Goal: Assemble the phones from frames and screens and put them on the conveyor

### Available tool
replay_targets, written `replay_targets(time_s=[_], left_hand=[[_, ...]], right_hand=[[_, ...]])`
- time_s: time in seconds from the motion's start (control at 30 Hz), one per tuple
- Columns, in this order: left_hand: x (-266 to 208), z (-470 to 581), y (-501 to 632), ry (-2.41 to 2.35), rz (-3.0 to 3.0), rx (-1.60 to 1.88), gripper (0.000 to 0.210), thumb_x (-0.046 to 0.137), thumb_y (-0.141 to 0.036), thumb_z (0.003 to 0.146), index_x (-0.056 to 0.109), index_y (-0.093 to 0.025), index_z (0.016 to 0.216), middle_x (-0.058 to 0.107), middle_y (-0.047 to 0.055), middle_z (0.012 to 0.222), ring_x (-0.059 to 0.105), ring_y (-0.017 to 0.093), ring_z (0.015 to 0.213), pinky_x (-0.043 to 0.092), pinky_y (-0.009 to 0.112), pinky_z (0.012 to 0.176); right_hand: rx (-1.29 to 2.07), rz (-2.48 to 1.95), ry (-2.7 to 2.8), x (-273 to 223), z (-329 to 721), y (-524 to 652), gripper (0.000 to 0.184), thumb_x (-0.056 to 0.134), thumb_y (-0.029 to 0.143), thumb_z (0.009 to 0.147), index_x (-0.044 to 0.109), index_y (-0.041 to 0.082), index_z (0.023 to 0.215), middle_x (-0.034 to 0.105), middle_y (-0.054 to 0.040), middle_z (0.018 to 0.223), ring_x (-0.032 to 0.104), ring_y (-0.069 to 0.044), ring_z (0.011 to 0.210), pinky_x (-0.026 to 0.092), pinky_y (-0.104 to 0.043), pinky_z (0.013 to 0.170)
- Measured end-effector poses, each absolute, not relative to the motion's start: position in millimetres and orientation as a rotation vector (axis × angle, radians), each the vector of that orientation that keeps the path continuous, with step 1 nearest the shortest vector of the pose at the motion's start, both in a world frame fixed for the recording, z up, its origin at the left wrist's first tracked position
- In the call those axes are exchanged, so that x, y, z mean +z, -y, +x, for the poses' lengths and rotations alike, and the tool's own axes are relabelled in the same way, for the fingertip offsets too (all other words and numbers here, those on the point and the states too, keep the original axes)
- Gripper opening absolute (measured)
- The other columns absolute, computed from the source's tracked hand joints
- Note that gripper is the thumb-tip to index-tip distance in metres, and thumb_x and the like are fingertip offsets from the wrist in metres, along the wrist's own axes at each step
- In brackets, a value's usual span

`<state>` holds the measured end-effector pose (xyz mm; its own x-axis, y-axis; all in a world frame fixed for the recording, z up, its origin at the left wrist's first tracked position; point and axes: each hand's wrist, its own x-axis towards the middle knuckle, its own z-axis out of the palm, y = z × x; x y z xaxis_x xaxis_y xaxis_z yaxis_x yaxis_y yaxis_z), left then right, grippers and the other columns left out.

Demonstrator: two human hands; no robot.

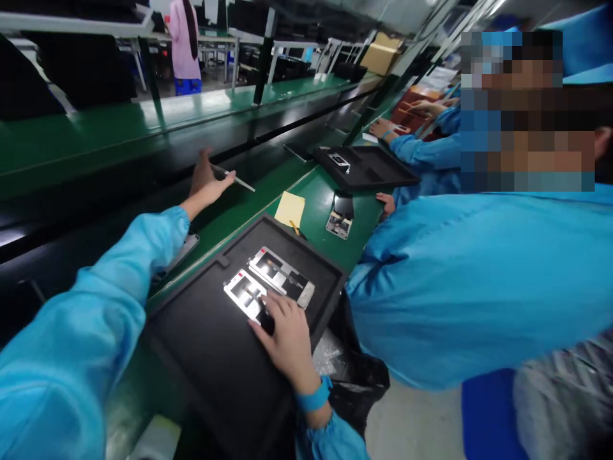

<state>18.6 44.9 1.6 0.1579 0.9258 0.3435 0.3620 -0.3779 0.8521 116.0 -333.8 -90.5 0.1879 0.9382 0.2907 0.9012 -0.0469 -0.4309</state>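
My left hand [211,182] is stretched out over the dark strip along the bench, gripping a thin flat phone-sized part [242,183] seen nearly edge-on. Below, my right hand [290,332] has its thumb and fingers at the two sides of a silver phone frame [242,292], covering its near end. This frame lies in a black foam tray [205,364]. Beside it in the tray lies a second phone frame [275,268], also silver with a red mark at its far corner. A blue band circles my right wrist.
A yellow paper [290,208] and an opened phone [341,217] lie on the green bench [311,191]. Farther along is another black tray [368,167] with a phone part. A co-worker in blue [460,281] sits close on the right. Under my left sleeve another flat device [184,250] partly shows.
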Motion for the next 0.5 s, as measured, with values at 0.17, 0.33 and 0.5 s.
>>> replay_targets(time_s=[0.17,0.33,0.5], left_hand=[[63,-94,54,-0.995,1.226,1.532,0.047,0.074,-0.046,0.098,0.055,-0.035,0.140,0.073,0.003,0.109,0.076,0.025,0.107,0.059,0.046,0.104],[106,-215,189,-0.811,0.685,1.516,0.035,0.043,-0.051,0.113,0.064,-0.024,0.110,0.073,0.004,0.095,0.078,0.025,0.097,0.063,0.052,0.101],[117,-309,303,-0.881,0.585,1.456,0.052,0.032,-0.061,0.113,0.073,-0.029,0.112,0.082,0.010,0.107,0.079,0.025,0.086,0.067,0.040,0.071]], right_hand=[[0.246,-2.028,1.694,-84,120,316,0.046,0.079,0.032,0.095,0.071,0.018,0.138,0.072,-0.0179,0.146,0.065,-0.035,0.136,0.051,-0.049,0.114],[0.294,-2.059,1.601,-52,107,297,0.058,0.091,0.016,0.079,0.074,0.017,0.134,0.076,-0.0174,0.133,0.071,-0.035,0.122,0.054,-0.047,0.109],[0.304,-2.048,1.485,-16,78,295,0.044,0.086,0.028,0.094,0.072,0.016,0.134,0.073,-0.0157,0.132,0.073,-0.029,0.113,0.062,-0.046,0.100]])
